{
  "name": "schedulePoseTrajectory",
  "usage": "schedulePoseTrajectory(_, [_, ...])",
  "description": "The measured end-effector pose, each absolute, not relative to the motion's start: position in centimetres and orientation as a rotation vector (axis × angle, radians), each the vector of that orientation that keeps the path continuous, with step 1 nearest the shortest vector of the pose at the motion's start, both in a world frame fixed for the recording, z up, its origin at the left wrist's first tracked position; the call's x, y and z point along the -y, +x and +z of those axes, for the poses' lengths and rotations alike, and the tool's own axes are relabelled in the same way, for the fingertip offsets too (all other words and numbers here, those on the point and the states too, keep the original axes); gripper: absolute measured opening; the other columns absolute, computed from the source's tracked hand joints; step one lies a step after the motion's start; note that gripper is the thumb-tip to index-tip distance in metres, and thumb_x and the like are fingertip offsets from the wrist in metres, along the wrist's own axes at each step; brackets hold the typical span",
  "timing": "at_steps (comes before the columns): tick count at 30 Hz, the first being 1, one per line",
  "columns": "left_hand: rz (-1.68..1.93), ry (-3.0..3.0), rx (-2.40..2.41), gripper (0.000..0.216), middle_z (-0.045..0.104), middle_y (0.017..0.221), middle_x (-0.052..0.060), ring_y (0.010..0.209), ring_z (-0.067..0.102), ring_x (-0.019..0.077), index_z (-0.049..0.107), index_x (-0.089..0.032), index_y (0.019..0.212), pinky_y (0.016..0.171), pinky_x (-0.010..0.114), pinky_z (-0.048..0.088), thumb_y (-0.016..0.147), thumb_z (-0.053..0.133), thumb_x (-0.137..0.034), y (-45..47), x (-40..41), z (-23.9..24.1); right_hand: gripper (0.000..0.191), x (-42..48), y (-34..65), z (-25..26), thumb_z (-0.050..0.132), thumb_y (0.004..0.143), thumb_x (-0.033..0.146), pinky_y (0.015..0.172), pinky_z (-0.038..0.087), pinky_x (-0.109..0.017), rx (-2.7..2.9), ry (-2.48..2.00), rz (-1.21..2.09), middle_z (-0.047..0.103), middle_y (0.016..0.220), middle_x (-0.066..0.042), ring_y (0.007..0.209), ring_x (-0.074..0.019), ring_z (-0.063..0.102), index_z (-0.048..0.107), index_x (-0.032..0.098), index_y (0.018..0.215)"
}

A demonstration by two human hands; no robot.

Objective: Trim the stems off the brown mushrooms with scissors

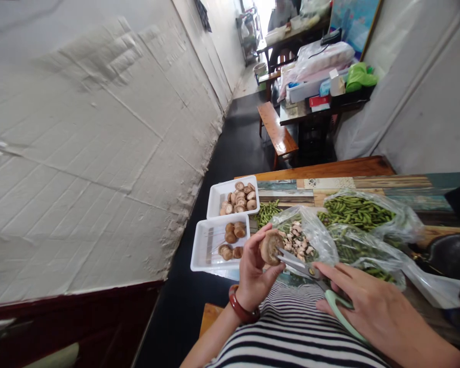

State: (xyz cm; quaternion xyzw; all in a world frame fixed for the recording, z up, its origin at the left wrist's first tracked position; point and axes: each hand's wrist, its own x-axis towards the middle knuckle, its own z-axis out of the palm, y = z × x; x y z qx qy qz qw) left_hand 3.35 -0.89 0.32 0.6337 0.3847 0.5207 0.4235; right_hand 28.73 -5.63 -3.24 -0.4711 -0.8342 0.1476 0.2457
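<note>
Between the thumb and fingers of my left hand (253, 268) is a brown mushroom (270, 249), its gilled underside facing right. My right hand (371, 301) grips a pair of scissors (339, 309) with pale green handles. The blade tips reach the middle of the mushroom's underside, where the stem sits. Just behind the mushroom, a clear plastic bag (325, 250) holds many cut mushroom stems (297, 240). Left of my left hand, a white tray (199, 258) carries several mushrooms (234, 232). A second white tray (213, 202) beyond it has a pile of mushrooms (240, 198).
Green bean pods (358, 212) fill plastic bags on the right of the patterned table (371, 182), and loose pods (267, 212) lie beside the far tray. Ahead are a wooden bench (278, 128) and a loaded table (291, 115). A white wall (99, 153) runs along the left.
</note>
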Motion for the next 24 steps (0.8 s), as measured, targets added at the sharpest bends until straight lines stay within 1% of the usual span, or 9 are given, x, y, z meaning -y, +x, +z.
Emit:
schedulePoseTrajectory(2, [1.3,1.643,-0.986,0.073,0.053,0.158,0.014,0.139,0.06,0.0293,0.053,-0.033,0.144,0.112,0.044,0.053,0.081,0.084,-0.012,3.2,0.9,0.3,0.054,5.5,28.5,-3.1,0.07,0.092,0.046,0.066,0.065,-0.03,2.273,-1.286,0.365,0.078,0.102,-0.007,0.083,-0.0213,0.078,0.063,0.021,0.139])
schedulePoseTrajectory(5, [1.296,1.723,-1.03,0.072,0.053,0.158,0.016,0.144,0.055,0.0315,0.053,-0.03,0.144,0.115,0.045,0.051,0.082,0.083,-0.012,3.1,0.9,0.3,0.042,5.2,28.0,-2.7,0.059,0.098,0.043,0.063,0.063,-0.029,2.232,-1.288,0.363,0.076,0.095,-0.007,0.077,-0.0197,0.077,0.066,0.02,0.133])
schedulePoseTrajectory(8, [1.288,1.787,-1.021,0.071,0.052,0.159,0.017,0.147,0.051,0.0324,0.052,-0.029,0.146,0.115,0.046,0.051,0.084,0.081,-0.011,3.1,1.0,0.5,0.039,5.0,27.8,-2.6,0.052,0.102,0.04,0.065,0.062,-0.028,2.195,-1.272,0.421,0.076,0.094,-0.007,0.076,-0.0186,0.077,0.067,0.02,0.132])
schedulePoseTrajectory(14, [1.234,1.792,-1.03,0.07,0.05,0.16,0.018,0.15,0.046,0.0333,0.05,-0.03,0.146,0.116,0.049,0.05,0.086,0.078,-0.008,3.0,1.3,0.7,0.035,4.7,28.3,-2.9,0.056,0.1,0.03,0.07,0.062,-0.023,2.227,-1.22,0.529,0.08,0.106,-0.008,0.085,-0.0172,0.079,0.065,0.021,0.133])
schedulePoseTrajectory(18, [1.216,1.722,-1.065,0.067,0.049,0.161,0.016,0.149,0.048,0.0324,0.052,-0.03,0.145,0.117,0.048,0.049,0.086,0.08,-0.012,3.0,1.6,0.7,0.034,4.8,28.2,-3.2,0.055,0.1,0.027,0.067,0.063,-0.024,2.198,-1.208,0.51,0.082,0.103,-0.007,0.081,-0.0179,0.079,0.066,0.022,0.132])
schedulePoseTrajectory(21, [1.238,1.563,-1.083,0.068,0.049,0.161,0.016,0.142,0.056,0.0313,0.053,-0.029,0.145,0.114,0.045,0.052,0.084,0.083,-0.02,3.3,1.6,1.0,0.031,5.0,27.7,-3.6,0.055,0.1,0.027,0.076,0.065,-0.028,2.13,-1.195,0.547,0.082,0.107,-0.009,0.09,-0.02,0.08,0.067,0.021,0.128])
schedulePoseTrajectory(23, [1.231,1.46,-1.082,0.07,0.05,0.16,0.016,0.137,0.06,0.0314,0.054,-0.027,0.145,0.112,0.045,0.053,0.083,0.085,-0.026,3.5,1.6,1.2,0.029,5.2,27.3,-3.9,0.058,0.099,0.027,0.083,0.065,-0.029,2.103,-1.157,0.593,0.082,0.111,-0.009,0.096,-0.0205,0.08,0.067,0.021,0.125])
schedulePoseTrajectory(24, [1.226,1.423,-1.08,0.07,0.051,0.159,0.016,0.135,0.061,0.0315,0.054,-0.026,0.144,0.112,0.045,0.053,0.082,0.086,-0.029,3.6,1.6,1.3,0.029,5.2,27.2,-3.9,0.059,0.099,0.028,0.084,0.065,-0.029,2.095,-1.151,0.603,0.082,0.112,-0.009,0.097,-0.0205,0.08,0.068,0.02,0.125])
